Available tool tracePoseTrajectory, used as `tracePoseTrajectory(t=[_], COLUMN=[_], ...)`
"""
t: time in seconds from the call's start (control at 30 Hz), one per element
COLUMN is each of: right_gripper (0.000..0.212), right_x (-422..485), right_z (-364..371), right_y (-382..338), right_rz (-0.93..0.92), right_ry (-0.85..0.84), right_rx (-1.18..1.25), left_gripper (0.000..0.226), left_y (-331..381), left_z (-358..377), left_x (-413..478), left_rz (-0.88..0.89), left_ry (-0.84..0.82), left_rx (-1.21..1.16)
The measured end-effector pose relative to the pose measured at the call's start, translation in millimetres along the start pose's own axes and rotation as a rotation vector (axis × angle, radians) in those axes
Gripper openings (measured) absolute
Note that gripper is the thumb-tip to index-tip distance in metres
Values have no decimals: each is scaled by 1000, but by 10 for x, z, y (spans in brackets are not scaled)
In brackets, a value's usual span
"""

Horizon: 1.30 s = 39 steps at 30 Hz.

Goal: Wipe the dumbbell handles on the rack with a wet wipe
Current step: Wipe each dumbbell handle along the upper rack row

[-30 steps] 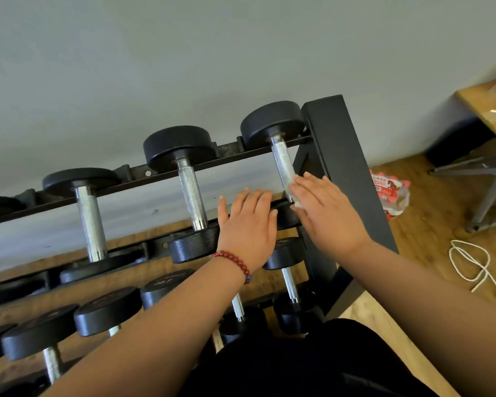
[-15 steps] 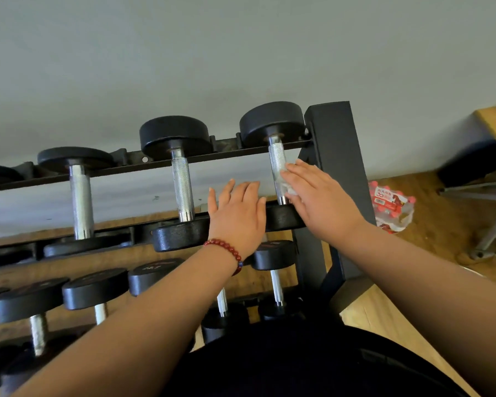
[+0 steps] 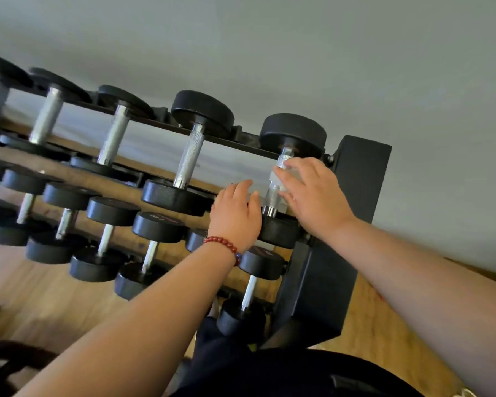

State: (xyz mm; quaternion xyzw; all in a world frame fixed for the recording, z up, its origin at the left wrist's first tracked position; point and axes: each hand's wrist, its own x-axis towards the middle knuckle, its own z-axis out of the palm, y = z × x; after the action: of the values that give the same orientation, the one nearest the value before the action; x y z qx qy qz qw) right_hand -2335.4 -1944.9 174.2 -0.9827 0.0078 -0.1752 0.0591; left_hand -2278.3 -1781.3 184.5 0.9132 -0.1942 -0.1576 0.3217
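Observation:
A black rack [image 3: 355,179] carries rows of black dumbbells with knurled steel handles. The rightmost dumbbell on the top row has its handle [image 3: 274,193] under my right hand [image 3: 312,190], whose straight fingers press a pale wet wipe [image 3: 278,177] against the upper part of the handle. Only a small patch of the wipe shows past the fingers. My left hand [image 3: 236,216], with a red bead bracelet at the wrist, rests flat with straight fingers on the near head [image 3: 279,230] of that same dumbbell. The neighbouring handle [image 3: 189,156] to the left is bare.
More dumbbells fill the top row to the left and two lower rows [image 3: 109,216] beneath. A grey wall [image 3: 298,53] stands right behind the rack. Wooden floor [image 3: 40,305] lies in front and to the right. Dark clothing [image 3: 269,373] fills the bottom of the view.
The view has tilted and swung, so the rack now slopes down to the right. My right hand has moved a little higher on the handle with the wipe; my left hand stays on the dumbbell head.

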Motion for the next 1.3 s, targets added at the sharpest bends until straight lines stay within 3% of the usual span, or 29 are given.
tracePoseTrajectory(t=[0.23, 0.53, 0.73, 0.9, 0.97, 1.07, 1.2, 1.3], right_gripper=[45, 60, 58, 65, 68, 64, 58, 51], right_x=[344, 145, 327, 76, 250, 248, 145, 367], right_z=[147, 417, 424, 378, 390, 407, 365, 347], right_y=[263, 363, 309, 398, 499, 389, 451, 544], right_rz=[-243, -164, -162, -334, -281, -182, -362, -234], right_ry=[145, -30, -29, -121, -110, -85, -157, -141], right_rx=[-34, -6, 22, 56, 59, 85, 76, 50], left_gripper=[44, 38, 42, 41, 42, 42, 39, 37], left_y=[186, 146, 104, 84, 73, 61, 48, -23], left_z=[129, 162, 165, 170, 186, 197, 200, 185], left_x=[16, 80, 133, 130, 144, 143, 115, 104], left_rz=[-110, -103, -94, -72, -74, -78, -71, -89], left_ry=[8, 14, -27, -33, -35, -24, 2, -10], left_rx=[-88, -55, -20, -27, -33, -50, -143, -239])
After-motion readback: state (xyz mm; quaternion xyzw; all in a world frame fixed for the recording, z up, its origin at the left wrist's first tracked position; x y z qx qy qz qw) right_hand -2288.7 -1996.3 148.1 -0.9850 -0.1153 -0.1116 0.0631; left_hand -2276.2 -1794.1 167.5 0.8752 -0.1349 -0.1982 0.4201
